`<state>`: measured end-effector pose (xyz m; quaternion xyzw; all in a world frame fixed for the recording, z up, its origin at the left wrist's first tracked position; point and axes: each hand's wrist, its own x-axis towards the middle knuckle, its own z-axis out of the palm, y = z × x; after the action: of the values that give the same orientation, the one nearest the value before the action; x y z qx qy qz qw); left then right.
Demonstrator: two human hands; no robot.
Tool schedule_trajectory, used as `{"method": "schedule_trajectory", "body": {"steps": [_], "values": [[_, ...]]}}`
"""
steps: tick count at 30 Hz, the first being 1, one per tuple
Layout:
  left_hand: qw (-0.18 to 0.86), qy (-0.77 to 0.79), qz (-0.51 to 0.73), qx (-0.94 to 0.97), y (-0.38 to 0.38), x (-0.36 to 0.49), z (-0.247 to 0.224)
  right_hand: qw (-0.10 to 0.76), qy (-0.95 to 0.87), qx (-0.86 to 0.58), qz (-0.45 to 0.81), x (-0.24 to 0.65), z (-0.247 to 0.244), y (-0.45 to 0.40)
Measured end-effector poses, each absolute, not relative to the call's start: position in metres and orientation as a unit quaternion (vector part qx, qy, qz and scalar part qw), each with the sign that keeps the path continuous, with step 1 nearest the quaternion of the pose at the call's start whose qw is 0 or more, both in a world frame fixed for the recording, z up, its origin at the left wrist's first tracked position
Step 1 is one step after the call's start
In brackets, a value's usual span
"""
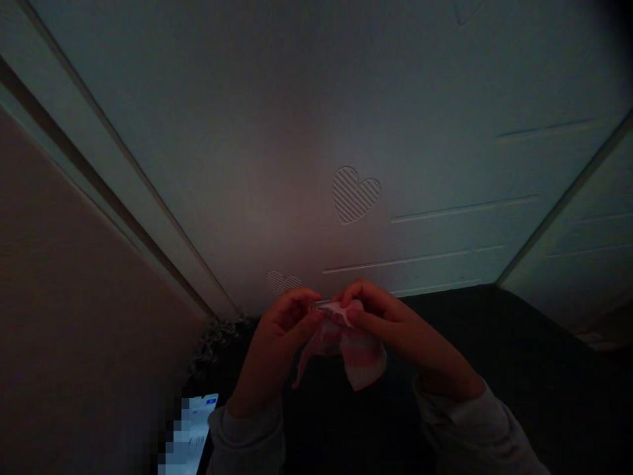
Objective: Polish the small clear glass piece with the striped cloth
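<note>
Low in view, your left hand point(291, 326) and right hand point(378, 316) pinch a cloth point(363, 349) between fingertips; its gripped edge runs roughly left to right, with loose ends hanging toward you. It's soft, pink and white. A lit screen point(195, 429) lies near your left sleeve point(250, 439); your fingers partly cover the cloth.

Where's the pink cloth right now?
The pink-and-white cloth hangs between the left hand and right hand, low centre in the head view, below the larger striped heart.
</note>
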<state>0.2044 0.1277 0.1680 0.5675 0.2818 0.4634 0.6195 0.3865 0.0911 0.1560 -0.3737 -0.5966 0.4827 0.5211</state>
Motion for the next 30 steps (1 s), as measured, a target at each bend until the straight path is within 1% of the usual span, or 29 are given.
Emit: {"method": "schedule_trajectory", "body": {"steps": [4, 10, 16, 20, 26, 30], "values": [[0.611, 0.276, 0.457, 0.584, 0.128, 0.204, 0.169, 0.529, -0.563, -0.355, 0.526, 0.386, 0.154, 0.091], [0.573, 0.266, 0.448, 0.633, 0.124, 0.206, 0.174, 0.518, -0.546, -0.414, 0.512, 0.381, 0.166, 0.084], [0.562, 0.290, 0.427, 0.646, 0.122, 0.205, 0.174, 0.503, -0.559, -0.395, 0.528, 0.377, 0.170, 0.083], [0.558, 0.288, 0.423, 0.653, 0.123, 0.207, 0.174, 0.514, -0.568, -0.411, 0.494, 0.376, 0.166, 0.088], [0.526, 0.303, 0.411, 0.680, 0.124, 0.212, 0.172, 0.540, -0.596, -0.455, 0.382, 0.378, 0.164, 0.094], [0.500, 0.304, 0.419, 0.694, 0.122, 0.214, 0.170, 0.547, -0.596, -0.477, 0.346, 0.379, 0.162, 0.096]]}}
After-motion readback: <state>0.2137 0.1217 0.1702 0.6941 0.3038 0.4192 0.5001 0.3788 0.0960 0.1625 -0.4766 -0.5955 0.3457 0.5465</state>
